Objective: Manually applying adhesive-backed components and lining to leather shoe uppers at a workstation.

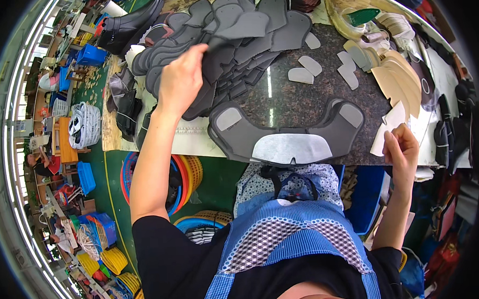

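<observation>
My left hand [183, 80] is closed at the heap of dark grey shoe-upper pieces [245, 25], its fingertips pinched at the edge of a dark grey piece [218, 59]. At the right, my right hand [403, 148] pinches the edge of a curved white piece [390, 122]. Between my hands lies a stack of U-shaped grey upper pieces [273, 135] at the table's near edge. A pale silvery patch [291, 149] covers its middle, and a smaller pale patch [350, 116] sits on each end.
Small pale patches [301, 75] lie on the dark stone tabletop [280, 103]. Tan curved pieces [398, 80] are fanned out at the right, near a clear bowl [346, 22]. A black boot [129, 27] stands at the far left. Round baskets [190, 172] are below the table edge.
</observation>
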A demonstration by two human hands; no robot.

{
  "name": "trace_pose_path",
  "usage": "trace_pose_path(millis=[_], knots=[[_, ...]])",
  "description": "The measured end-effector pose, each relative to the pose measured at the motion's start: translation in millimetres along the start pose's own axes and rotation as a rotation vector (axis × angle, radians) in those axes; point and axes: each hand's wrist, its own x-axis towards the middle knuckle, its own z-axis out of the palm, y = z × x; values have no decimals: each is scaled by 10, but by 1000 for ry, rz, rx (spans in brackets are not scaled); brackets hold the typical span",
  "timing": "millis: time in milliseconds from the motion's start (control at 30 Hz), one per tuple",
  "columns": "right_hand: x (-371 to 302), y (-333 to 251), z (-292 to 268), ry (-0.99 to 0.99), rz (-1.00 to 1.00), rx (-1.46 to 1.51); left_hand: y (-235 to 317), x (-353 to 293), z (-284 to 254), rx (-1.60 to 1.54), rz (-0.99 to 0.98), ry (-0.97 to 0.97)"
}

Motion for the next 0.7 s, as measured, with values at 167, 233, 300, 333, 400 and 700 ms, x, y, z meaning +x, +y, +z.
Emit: trace_pose_path(millis=[167, 233, 300, 333, 400, 700], knots=[[-177, -174, 32, 139, -38, -67, 1160, -667, 204, 119, 560, 249], [-195, -268, 205, 145, -142, -55, 1538, -1302, 527, 92, 600, -72], [-202, -287, 489, 53, -212, -93, 1586, -1517, 732, 182, 565, -55], [-221, -336, 659, -23, -228, -151, 1564, -1501, 743, 146, 558, -78], [-174, -270, 998, -276, -306, -213, 1562, -1501, 755, -156, 452, -61], [-35, 194, 1392, -358, -766, -521, 1371, -1516, 872, -1387, -76, -69]])
